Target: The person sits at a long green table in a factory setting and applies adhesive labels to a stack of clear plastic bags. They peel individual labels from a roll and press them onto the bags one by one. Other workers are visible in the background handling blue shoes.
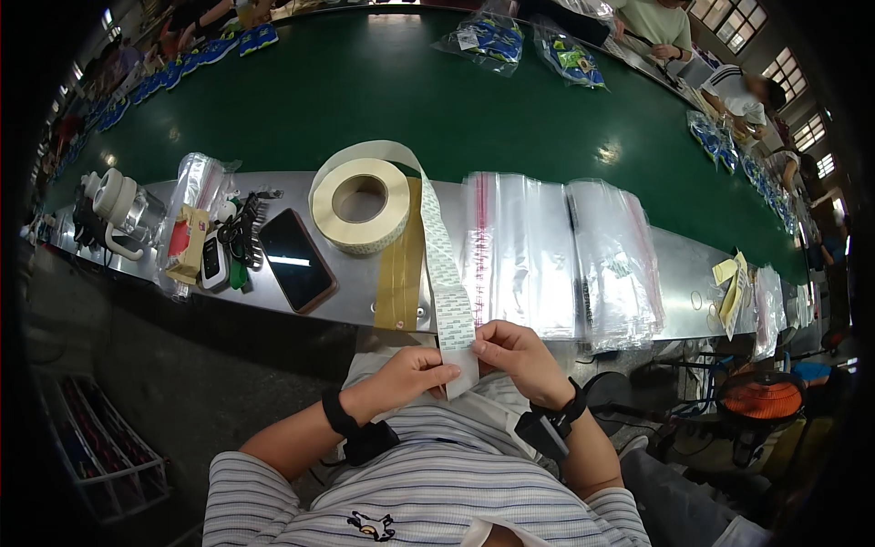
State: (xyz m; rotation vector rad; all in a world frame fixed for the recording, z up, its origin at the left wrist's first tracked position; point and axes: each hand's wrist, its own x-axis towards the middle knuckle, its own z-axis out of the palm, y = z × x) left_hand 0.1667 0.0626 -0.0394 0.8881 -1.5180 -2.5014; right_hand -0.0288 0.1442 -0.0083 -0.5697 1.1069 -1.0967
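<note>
Pinches label strip (pixel 448 301) trailing from roll (pixel 392 202); near end with left hand (pixel 408 376), at right edge with right hand (pixel 521 358)

I'm facing a steel ledge (pixel 354 305): my phone (pixel 298 261) is lying left of the label roll (pixel 398 202), which is sitting partly over a brown strip (pixel 398 287); clear bags (pixel 533 260) are lying to the right. Beyond, the green table (pixel 365 91) is carrying bagged shoes (pixel 497 38) along its far edge.
</note>
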